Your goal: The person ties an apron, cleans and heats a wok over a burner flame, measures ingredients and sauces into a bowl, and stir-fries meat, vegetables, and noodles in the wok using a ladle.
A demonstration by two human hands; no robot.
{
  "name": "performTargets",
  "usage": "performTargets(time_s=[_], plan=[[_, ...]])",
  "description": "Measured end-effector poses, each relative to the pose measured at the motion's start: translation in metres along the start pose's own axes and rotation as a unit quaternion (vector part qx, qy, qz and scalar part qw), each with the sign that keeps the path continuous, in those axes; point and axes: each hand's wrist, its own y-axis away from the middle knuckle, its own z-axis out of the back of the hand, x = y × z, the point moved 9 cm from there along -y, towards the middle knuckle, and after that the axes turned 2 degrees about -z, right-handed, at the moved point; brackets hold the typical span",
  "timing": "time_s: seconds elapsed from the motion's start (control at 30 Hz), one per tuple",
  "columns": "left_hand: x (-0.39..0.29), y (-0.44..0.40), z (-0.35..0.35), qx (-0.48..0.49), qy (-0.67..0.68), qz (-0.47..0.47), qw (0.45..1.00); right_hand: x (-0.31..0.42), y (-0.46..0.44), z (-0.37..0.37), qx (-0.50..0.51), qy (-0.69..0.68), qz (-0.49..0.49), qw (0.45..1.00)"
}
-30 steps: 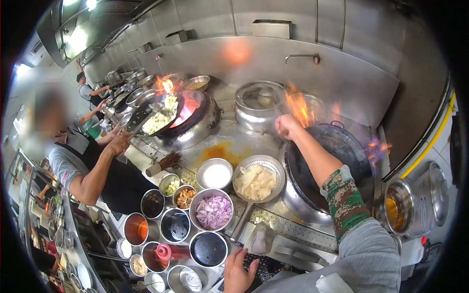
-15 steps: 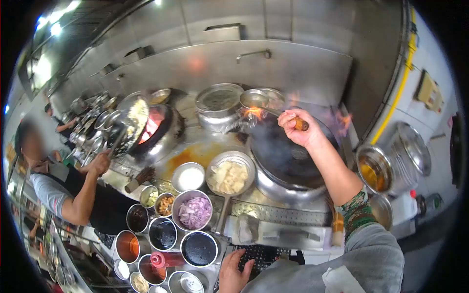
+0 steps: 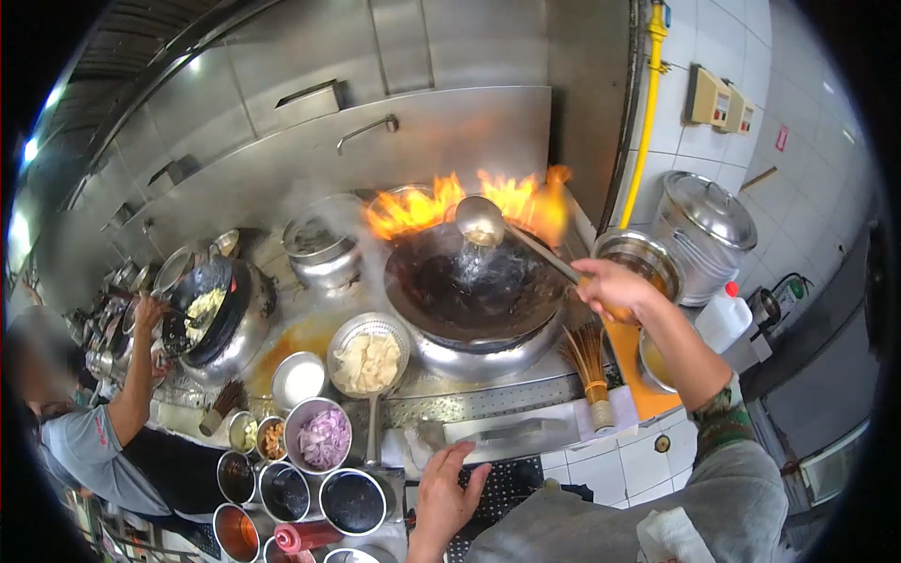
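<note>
My right hand (image 3: 618,287) grips the wooden end of a long-handled ladle (image 3: 481,220). The ladle's bowl is tilted over a large dark wok (image 3: 422,277), and clear liquid falls from it into the wok. Tall flames (image 3: 413,208) rise behind the wok's far rim. My left hand (image 3: 445,499) hangs low by the counter's front edge, holding nothing, its fingers apart. Left of the wok rests a perforated strainer (image 3: 374,413) with pale slices (image 3: 368,362) in it. A metal pot of sliced purple onion (image 3: 323,439) stands beside that.
Several sauce pots, including one with dark liquid (image 3: 353,502), crowd the lower left with a red bottle (image 3: 308,536). A bamboo brush (image 3: 593,380) lies right of the wok, near a lidded pot (image 3: 699,244) and white jug (image 3: 724,319). A co-worker (image 3: 108,432) handles another wok (image 3: 235,300) at left.
My view has turned right. The ladle has moved from above the back containers to over the wok and now pours liquid. Flames behind the wok have grown much larger.
</note>
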Motion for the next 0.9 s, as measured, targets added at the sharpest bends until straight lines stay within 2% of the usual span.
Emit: performTargets(time_s=[0.03,0.07,0.17,0.23,0.27,0.33,0.4,0.47,0.53,0.6,0.63,0.67,0.73,0.77,0.83,0.87,0.9], plan=[[-0.005,-0.011,-0.002,0.001,-0.003,-0.003,1.0,-0.009,0.008,0.015,-0.001,0.106,0.039,0.994],[-0.007,-0.023,-0.005,0.004,-0.005,-0.009,1.0,-0.014,0.022,0.036,-0.074,0.205,0.088,0.972],[-0.011,-0.059,-0.016,-0.011,-0.04,-0.048,0.998,-0.035,0.07,0.086,-0.232,0.412,0.272,0.838],[-0.014,-0.086,-0.025,-0.022,-0.061,-0.061,0.996,-0.076,0.081,0.127,-0.25,0.421,0.081,0.868],[-0.016,-0.099,-0.029,-0.038,-0.08,-0.074,0.993,-0.094,0.084,0.142,-0.246,0.42,0.08,0.87],[-0.014,-0.125,-0.042,-0.046,-0.104,-0.084,0.99,-0.126,0.086,0.175,-0.285,0.502,0.03,0.816],[-0.015,-0.147,-0.055,-0.067,-0.162,-0.111,0.978,-0.139,0.083,0.19,-0.275,0.511,0.008,0.814],[-0.002,-0.166,-0.075,-0.049,-0.175,-0.1,0.978,-0.144,0.079,0.195,-0.259,0.518,-0.012,0.815],[0.012,-0.175,-0.092,-0.029,-0.185,-0.087,0.978,-0.115,0.087,0.181,-0.299,0.535,0.139,0.778],[0.034,-0.181,-0.115,0.067,-0.138,-0.026,0.988,-0.096,0.096,0.136,-0.243,0.46,0.133,0.844],[0.028,-0.179,-0.116,0.022,-0.124,-0.057,0.99,-0.121,0.085,0.106,-0.129,0.403,-0.015,0.906],[0.024,-0.18,-0.118,0.017,-0.128,-0.051,0.99,-0.152,0.088,0.073,-0.009,0.333,-0.163,0.929],[0.012,-0.177,-0.119,-0.006,-0.103,-0.054,0.993,-0.19,0.09,0.017,-0.022,0.384,-0.068,0.921],[0.015,-0.179,-0.123,-0.014,-0.108,-0.041,0.993,-0.198,0.084,-0.004,-0.009,0.389,-0.062,0.919],[0.019,-0.178,-0.131,-0.021,-0.098,-0.045,0.994,-0.217,0.084,-0.016,-0.108,0.387,-0.138,0.905],[0.019,-0.178,-0.128,-0.027,-0.104,-0.038,0.994,-0.23,0.078,-0.028,-0.1,0.389,-0.132,0.906],[0.017,-0.179,-0.128,-0.017,-0.103,-0.038,0.994,-0.241,0.072,-0.024,-0.138,0.386,-0.112,0.905]])
